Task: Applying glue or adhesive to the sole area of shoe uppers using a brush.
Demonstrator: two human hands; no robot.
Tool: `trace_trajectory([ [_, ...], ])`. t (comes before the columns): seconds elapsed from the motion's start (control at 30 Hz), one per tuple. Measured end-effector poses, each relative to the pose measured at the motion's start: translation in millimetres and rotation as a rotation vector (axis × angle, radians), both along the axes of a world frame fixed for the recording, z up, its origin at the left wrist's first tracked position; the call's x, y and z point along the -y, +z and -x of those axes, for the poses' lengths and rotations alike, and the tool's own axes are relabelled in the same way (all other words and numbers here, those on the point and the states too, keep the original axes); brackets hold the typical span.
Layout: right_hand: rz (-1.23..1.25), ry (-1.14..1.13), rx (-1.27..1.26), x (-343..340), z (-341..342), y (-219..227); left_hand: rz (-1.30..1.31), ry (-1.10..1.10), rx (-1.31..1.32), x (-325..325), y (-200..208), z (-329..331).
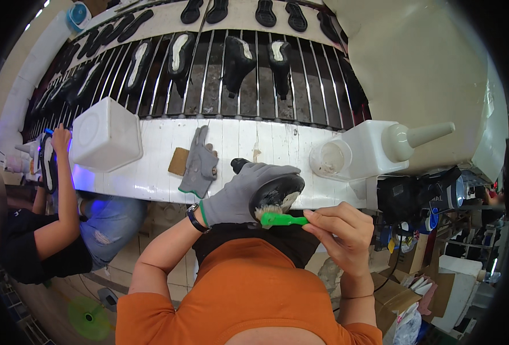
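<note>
In a grey glove, my left hand is wrapped round a black shoe upper and keeps its underside turned toward me. A pale patch shows on that underside. Bare, my right hand pinches the handle of a green brush. The brush's light bristles touch the edge of the shoe. Beyond my left hand a spare grey glove lies on the white ledge, beside a small brown pad. To the right of the shoe stands a white cup with pale residue inside.
A white squeeze bottle with a long nozzle lies right of the cup. A white box-shaped container stands left. Black shoe uppers rest on the roller conveyor, with soles behind. A co-worker works at left.
</note>
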State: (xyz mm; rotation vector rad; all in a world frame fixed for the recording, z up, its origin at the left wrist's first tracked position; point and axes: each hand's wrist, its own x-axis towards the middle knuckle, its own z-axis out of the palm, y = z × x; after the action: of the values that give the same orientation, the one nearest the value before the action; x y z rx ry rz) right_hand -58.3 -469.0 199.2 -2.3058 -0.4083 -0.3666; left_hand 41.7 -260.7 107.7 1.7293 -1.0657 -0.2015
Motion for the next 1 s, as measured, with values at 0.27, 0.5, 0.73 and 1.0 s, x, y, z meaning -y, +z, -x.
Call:
trace_trajectory([
  [0.27, -0.244, -0.190, -0.022, 9, -19, -12, 0.088, -0.214, -0.414, 5, 7, -22],
  [0.5, 0.203, -0.019, 0.097, 10, -30, 23, -0.106, -0.245, -0.410, -2, 5, -40],
  [0.73, 0.027, -0.100, 0.087, 23, -53, 20, -0.184, -0.281, -0.321, 9, 4, -53],
  [1.0, -0.158, -0.019, -0.219, 62, -57, 18, -0.149, -0.369, -0.467, 7, -6, -81],
])
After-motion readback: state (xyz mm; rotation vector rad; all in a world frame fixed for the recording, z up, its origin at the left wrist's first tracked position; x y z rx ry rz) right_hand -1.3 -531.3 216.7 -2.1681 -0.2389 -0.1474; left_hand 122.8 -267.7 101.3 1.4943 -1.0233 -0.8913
